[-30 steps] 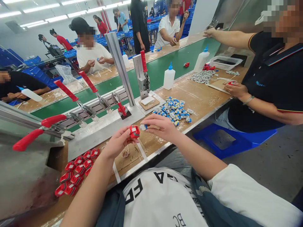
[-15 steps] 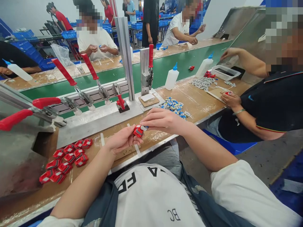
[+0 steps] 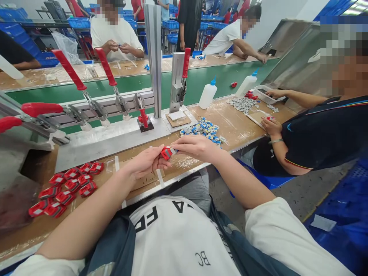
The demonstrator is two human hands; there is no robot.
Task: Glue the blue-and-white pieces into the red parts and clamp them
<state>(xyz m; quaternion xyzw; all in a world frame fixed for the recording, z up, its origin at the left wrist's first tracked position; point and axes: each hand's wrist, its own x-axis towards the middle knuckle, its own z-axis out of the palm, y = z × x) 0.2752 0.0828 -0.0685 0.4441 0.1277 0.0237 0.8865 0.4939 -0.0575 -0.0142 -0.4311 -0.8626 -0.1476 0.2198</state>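
Note:
Over the front edge of the bench, my left hand (image 3: 143, 161) is closed on a small red plastic piece (image 3: 166, 153) with a grey band. My right hand (image 3: 197, 147) meets it from the right, its fingertips pinching a small white-and-blue part (image 3: 174, 150) against the red piece. How far the two fit together is hidden by my fingers. Beyond my right hand lies a heap of similar blue-and-white parts (image 3: 205, 128). Several red pieces (image 3: 73, 184) with grey bands lie grouped on the bench left of my left forearm.
Red-handled toggle clamps (image 3: 106, 67) stand on a metal frame behind my hands, one pressing on a red piece. A white bottle (image 3: 208, 94) with a blue tip stands by the green belt (image 3: 221, 79). To the right, a co-worker's arm (image 3: 306, 100) reaches into a white basket (image 3: 263, 92).
My view has shifted slightly to the right and down. Both hands keep the red piece and the small part together, turned slightly. The right co-worker's far hand has moved down into the basket.

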